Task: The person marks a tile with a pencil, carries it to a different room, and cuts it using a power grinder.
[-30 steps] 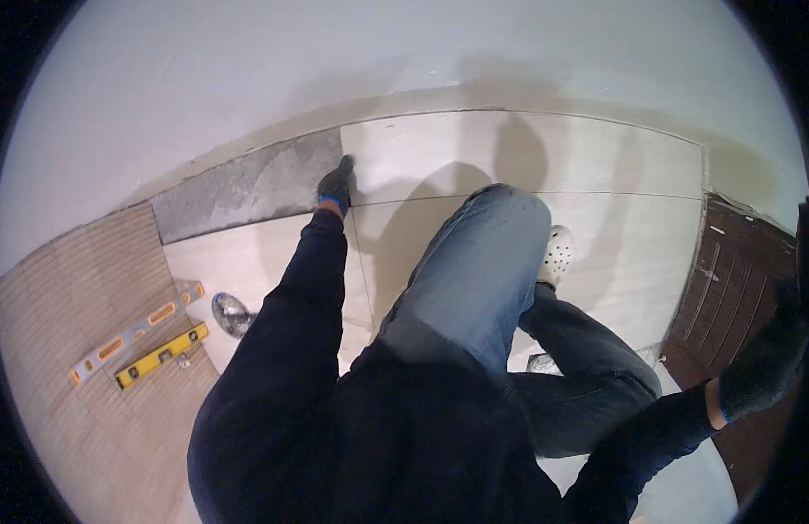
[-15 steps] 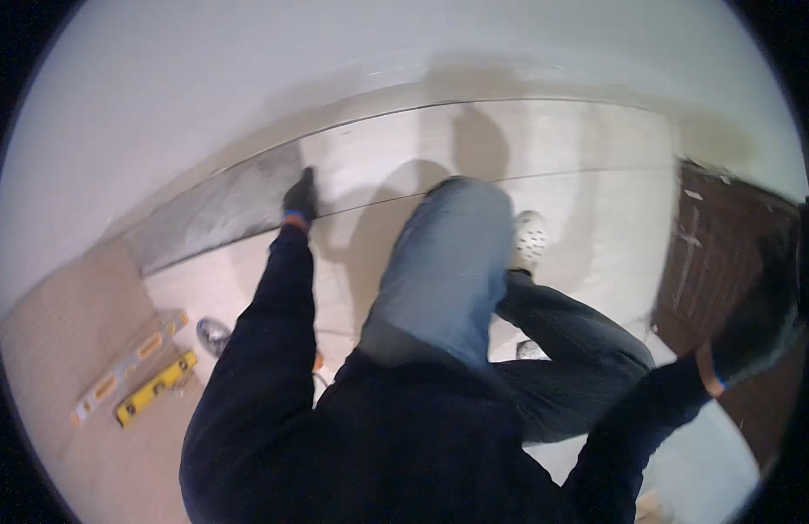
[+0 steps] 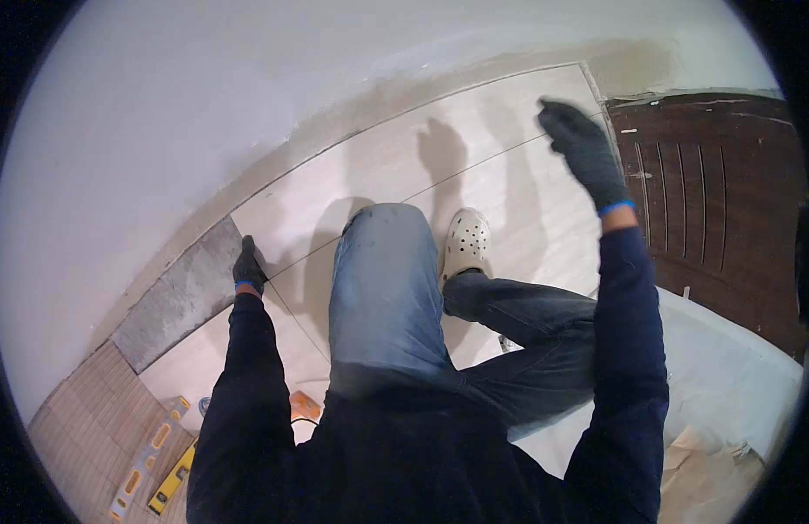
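Note:
My left hand [image 3: 248, 266], in a dark glove with a blue cuff, reaches down to the edge of a pale floor tile [image 3: 286, 218], beside a bare grey strip of floor [image 3: 182, 293]. Its fingers are stretched out and nothing shows in them. My right hand [image 3: 583, 153], gloved the same way, is held out over the tiles at the right, near the dark brown panel [image 3: 710, 201]. Its fingers are slightly bent and apart, with nothing visible in them. My bent knee [image 3: 382, 253] and a beige clog [image 3: 467, 243] are between the hands.
A white wall [image 3: 247, 105] runs along the far side of the tiles. At the lower left, a yellow spirit level [image 3: 172, 478] and a silver level [image 3: 149, 458] lie on a ribbed brownish surface [image 3: 86, 424]. Crumpled brown paper [image 3: 705, 467] lies at the lower right.
My right hand has swung from the far right, over the dark panel, inward and up above the tiles. My left hand stays by the tile edge. The view has turned toward the right.

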Demonstrator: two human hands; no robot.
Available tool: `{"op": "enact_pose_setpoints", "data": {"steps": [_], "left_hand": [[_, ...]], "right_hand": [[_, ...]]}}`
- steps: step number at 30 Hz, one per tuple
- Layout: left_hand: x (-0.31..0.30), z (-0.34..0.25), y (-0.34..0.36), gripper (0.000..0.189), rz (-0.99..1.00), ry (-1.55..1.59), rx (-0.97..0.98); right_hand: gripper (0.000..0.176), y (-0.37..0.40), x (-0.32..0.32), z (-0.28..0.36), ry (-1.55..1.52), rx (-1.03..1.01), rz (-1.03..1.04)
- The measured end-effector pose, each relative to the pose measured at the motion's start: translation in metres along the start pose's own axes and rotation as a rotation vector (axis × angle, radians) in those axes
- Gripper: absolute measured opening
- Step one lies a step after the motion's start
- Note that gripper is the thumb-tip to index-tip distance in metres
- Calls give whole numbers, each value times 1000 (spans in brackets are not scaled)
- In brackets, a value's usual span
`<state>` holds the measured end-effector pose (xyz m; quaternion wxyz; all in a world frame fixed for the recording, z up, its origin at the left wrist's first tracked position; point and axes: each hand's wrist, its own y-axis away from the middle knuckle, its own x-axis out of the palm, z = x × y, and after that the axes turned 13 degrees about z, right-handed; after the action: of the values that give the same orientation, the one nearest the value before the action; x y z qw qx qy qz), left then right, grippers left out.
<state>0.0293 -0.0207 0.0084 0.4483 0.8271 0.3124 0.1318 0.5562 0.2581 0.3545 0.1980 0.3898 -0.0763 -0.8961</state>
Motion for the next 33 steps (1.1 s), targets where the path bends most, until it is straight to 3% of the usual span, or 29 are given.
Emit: {"op": "enact_pose_setpoints", "data": {"steps": [1, 2, 3, 5, 6, 9, 11, 13, 15, 16, 17, 19, 20, 23, 26, 27, 29, 30, 31, 33], "left_hand": [[-4, 2, -3, 51, 43, -19, 3], [-7, 4, -7, 54, 85, -38, 5], [-9, 7, -12, 54, 90, -42, 14], [-12, 13, -18, 58, 89, -77, 110], [-13, 11, -14, 58, 91, -80, 118], [-6, 2, 4, 56, 145, -83, 100], [-19, 10, -9, 54, 174, -132, 137], [-10, 4, -2, 45, 132, -143, 115], [-6, 13, -16, 40, 216, 71, 216], [11, 0, 8, 38, 203, 44, 243], [21, -10, 33, 37, 184, 16, 271], [5, -19, 35, 42, 324, -50, 224], [24, -19, 49, 46, 131, -17, 249], [14, -12, 32, 45, 262, 81, 289], [-19, -3, 2, 44, 203, -33, 229], [-9, -6, 9, 44, 200, -30, 241], [14, -11, 36, 43, 123, -42, 479], [16, 0, 19, 47, -67, -94, 652], [15, -5, 29, 47, -67, -95, 661], [23, -18, 54, 54, -96, -332, 418]], "right_hand": [[41, -3, 14, -27, -31, 207, 113], [48, -13, 25, -91, 327, 63, 292], [54, -21, 43, -174, 759, -164, 312], [60, 0, 66, -164, 564, 263, 369], [62, -3, 88, -224, 564, 228, 359], [65, 6, 129, -213, 16, 558, 238], [51, -2, 154, -203, -402, 748, 107], [62, -16, 177, -229, -581, 601, 148], [52, -39, 233, -325, -277, -115, -28], [48, -39, 215, -267, -705, 239, -36], [44, -38, 195, -204, -1153, 588, -227], [44, -51, 197, -212, -1273, 506, -272], [44, -58, 198, -219, -1381, 421, -290], [36, -78, 196, -227, -1665, 327, -373], [31, -90, 195, -230, -1884, 208, -291], [31, -99, 196, -237, -1888, 197, -282], [33, -112, 209, -275, -1382, 245, -186], [37, -112, 224, -298, -540, 37, -246], [37, -112, 233, -313, -545, 30, -250], [44, -119, 231, -324, -1064, 21, -142]]}}
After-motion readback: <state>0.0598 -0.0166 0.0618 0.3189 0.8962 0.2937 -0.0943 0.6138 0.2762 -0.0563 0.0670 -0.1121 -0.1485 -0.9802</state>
